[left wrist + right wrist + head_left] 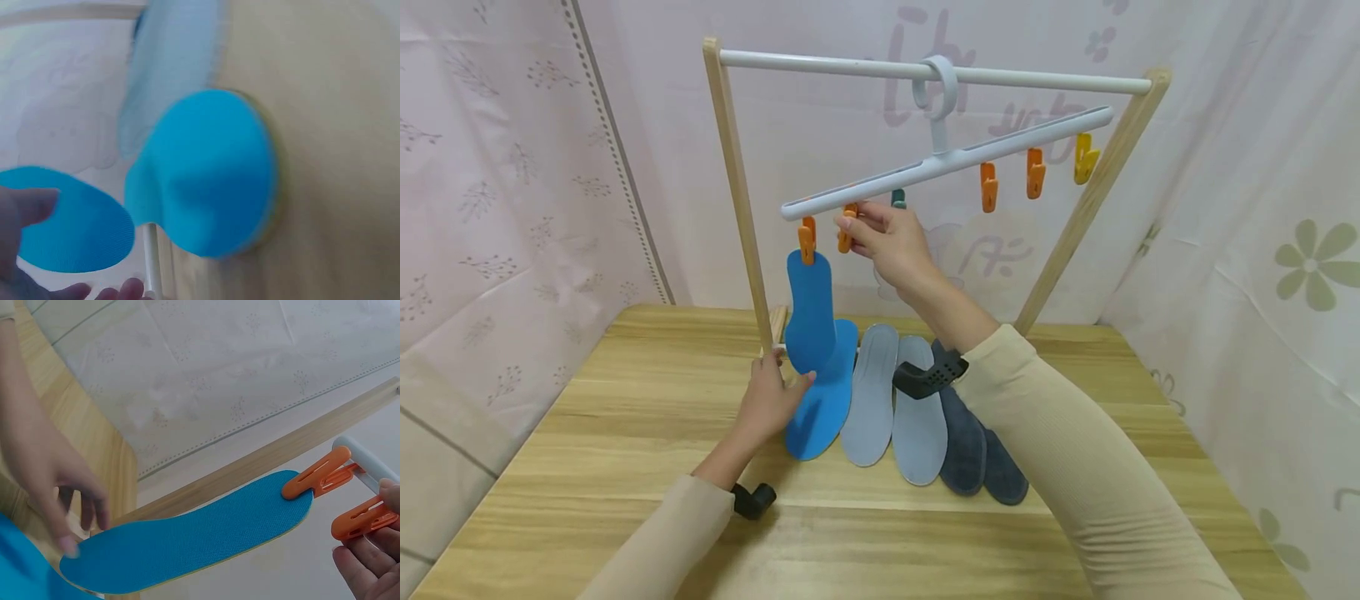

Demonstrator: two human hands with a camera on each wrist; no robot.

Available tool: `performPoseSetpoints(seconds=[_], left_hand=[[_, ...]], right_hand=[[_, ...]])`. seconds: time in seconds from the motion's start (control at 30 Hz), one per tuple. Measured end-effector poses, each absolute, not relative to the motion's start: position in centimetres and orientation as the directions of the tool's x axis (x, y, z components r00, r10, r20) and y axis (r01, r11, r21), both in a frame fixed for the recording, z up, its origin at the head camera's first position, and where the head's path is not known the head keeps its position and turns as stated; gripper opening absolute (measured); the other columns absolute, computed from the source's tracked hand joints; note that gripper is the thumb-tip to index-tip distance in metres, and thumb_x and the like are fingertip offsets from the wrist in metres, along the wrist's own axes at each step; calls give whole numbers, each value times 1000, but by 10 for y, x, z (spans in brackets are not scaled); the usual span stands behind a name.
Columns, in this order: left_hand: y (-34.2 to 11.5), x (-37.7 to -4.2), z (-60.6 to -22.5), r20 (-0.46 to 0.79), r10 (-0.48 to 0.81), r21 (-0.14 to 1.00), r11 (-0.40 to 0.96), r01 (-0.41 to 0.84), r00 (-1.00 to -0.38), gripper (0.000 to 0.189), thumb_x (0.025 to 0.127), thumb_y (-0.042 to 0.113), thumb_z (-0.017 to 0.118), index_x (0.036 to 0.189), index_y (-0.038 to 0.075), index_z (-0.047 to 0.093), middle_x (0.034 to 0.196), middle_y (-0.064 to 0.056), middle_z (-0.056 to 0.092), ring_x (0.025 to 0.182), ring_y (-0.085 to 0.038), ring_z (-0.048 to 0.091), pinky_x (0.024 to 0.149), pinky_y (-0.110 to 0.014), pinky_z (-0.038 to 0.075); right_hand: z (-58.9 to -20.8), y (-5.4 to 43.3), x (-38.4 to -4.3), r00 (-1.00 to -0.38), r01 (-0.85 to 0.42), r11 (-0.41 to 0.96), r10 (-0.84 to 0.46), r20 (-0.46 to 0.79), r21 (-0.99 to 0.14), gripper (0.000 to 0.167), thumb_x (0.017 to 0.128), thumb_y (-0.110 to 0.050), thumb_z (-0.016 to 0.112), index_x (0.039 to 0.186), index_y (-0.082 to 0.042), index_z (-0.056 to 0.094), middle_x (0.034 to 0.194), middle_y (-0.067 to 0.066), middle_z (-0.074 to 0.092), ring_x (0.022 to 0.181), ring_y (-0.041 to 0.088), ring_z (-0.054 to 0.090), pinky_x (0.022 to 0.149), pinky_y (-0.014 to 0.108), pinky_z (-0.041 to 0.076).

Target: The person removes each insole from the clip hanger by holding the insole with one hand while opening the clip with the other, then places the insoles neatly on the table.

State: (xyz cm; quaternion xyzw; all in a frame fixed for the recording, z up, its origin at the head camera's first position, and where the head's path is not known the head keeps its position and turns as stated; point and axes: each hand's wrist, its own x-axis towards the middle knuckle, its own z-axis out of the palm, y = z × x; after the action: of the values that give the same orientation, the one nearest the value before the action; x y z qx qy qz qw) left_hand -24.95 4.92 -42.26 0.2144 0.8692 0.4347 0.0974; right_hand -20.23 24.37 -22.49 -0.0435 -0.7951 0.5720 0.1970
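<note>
A blue insole (810, 317) hangs by one end from an orange clothespin (807, 241) at the low left end of a white clip hanger (880, 181). My right hand (891, 242) pinches the neighbouring orange clothespin (364, 519) between thumb and fingers. By the hanging insole's lower end is my left hand (767, 398), its thumb (39, 205) in front of the insole and its fingers apart, not curled round it. Whether the thumb touches the insole I cannot tell. Beneath, a second blue insole (820, 425) lies on the wooden table (647, 400).
Two grey insoles (870, 400) and two dark ones (962, 450) lie in a row to the right. The hanger hooks over the white rail (827, 64) of a wooden-legged rack (737, 167). Orange clothespins (988, 187), a yellow one (1085, 158) and a green one (898, 198) hang along it.
</note>
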Motion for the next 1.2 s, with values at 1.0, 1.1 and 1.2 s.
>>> performPoseSetpoints(seconds=[1.0, 1.1, 1.2], left_hand=[[54, -264, -410, -58, 496, 981, 191, 44, -867, 45, 102, 28, 62, 135, -4, 59, 130, -23, 65, 117, -30, 63, 99, -40, 55], [54, -266, -414, -51, 499, 982, 182, 47, -865, 48, 102, 29, 62, 137, -3, 58, 132, -23, 64, 120, -32, 64, 104, -45, 55], [54, -269, -419, -48, 496, 982, 184, 51, -867, 49, 102, 31, 62, 137, -2, 58, 131, -23, 65, 119, -31, 64, 103, -44, 55]], right_hand=[[-225, 248, -192, -933, -132, 405, 256, 251, -905, 55, 98, -28, 67, 149, -12, 52, 143, 7, 63, 132, 19, 61, 104, 34, 55], [-227, 250, -189, -921, -138, 414, 281, 270, -900, 56, 98, -30, 68, 148, -12, 52, 141, 8, 65, 130, 20, 62, 104, 34, 55], [-231, 251, -187, -892, -160, 435, 320, 318, -886, 51, 97, -31, 69, 142, -12, 58, 133, 7, 69, 122, 19, 66, 101, 33, 57]])
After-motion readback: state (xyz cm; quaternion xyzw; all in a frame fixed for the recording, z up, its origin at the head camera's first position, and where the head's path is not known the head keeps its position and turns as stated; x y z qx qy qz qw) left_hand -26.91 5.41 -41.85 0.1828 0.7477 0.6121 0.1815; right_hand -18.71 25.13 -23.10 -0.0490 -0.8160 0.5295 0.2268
